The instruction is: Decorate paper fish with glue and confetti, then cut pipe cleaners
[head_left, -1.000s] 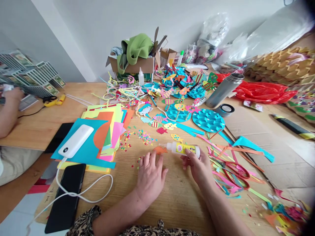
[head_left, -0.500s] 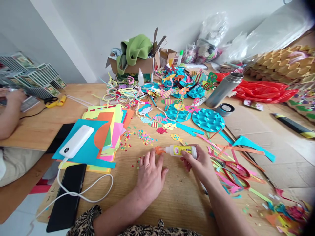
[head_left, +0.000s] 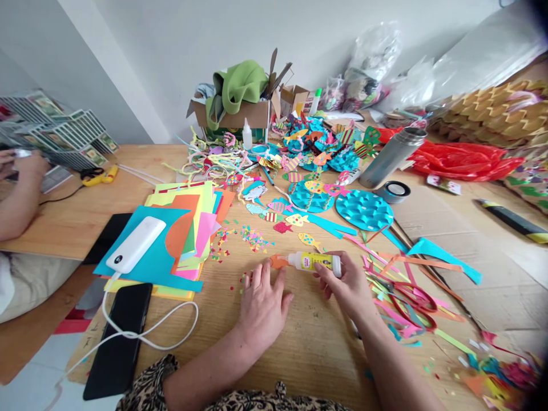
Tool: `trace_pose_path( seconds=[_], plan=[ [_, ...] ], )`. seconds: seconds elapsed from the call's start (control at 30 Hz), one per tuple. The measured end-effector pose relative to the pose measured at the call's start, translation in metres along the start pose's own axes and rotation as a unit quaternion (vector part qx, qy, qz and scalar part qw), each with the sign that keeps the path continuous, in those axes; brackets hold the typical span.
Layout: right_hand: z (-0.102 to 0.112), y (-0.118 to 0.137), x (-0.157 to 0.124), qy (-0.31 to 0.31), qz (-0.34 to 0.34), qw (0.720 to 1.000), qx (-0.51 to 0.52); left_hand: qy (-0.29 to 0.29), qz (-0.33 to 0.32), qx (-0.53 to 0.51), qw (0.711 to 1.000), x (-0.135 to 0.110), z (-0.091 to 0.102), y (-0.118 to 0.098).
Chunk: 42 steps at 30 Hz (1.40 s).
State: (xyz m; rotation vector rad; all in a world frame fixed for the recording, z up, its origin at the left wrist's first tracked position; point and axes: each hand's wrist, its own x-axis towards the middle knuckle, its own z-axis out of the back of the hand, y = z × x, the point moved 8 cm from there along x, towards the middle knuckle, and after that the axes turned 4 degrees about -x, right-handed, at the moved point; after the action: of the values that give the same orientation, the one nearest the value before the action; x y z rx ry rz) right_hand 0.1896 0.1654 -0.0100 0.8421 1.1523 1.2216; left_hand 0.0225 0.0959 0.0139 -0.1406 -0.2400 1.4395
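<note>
Right hand [head_left: 349, 282], curled round the glue [head_left: 317, 262], has shifted its nozzle nearer, to the near-centre orange fish [head_left: 278, 261]; gluing appears under way. Left hand [head_left: 263, 305]: flat, slightly spread, gripping nothing, fingertips at the fish.

My bare left hand [head_left: 264, 305] hides part of the orange paper fish [head_left: 278, 262]; whether the pale plastic nozzle [head_left: 293, 259] touches it, I can't tell. My bare right hand [head_left: 349, 282] covers part of the white plastic glue bottle [head_left: 317, 262], whose yellow label [head_left: 310, 261] has print too small to read. The left edge cuts off 1 co-worker's bare arm [head_left: 23, 197].
</note>
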Motion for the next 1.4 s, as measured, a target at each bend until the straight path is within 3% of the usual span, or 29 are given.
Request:
trace_pose_path(
  seconds=[0.73, 1.4],
  plan=[
    [-0.0005, 0.0049, -0.0014, -0.006, 0.004, 1.000, -0.003, 0.004, -0.002, -0.004, 1.000, 0.0010, 0.0024, 0.0004],
    [0.0052, 0.0063, 0.0005, -0.022, 0.041, 0.994, -0.094, 0.000, -0.003, -0.006, 1.000, 0.0008, 0.0005, 0.0011]
  ],
)
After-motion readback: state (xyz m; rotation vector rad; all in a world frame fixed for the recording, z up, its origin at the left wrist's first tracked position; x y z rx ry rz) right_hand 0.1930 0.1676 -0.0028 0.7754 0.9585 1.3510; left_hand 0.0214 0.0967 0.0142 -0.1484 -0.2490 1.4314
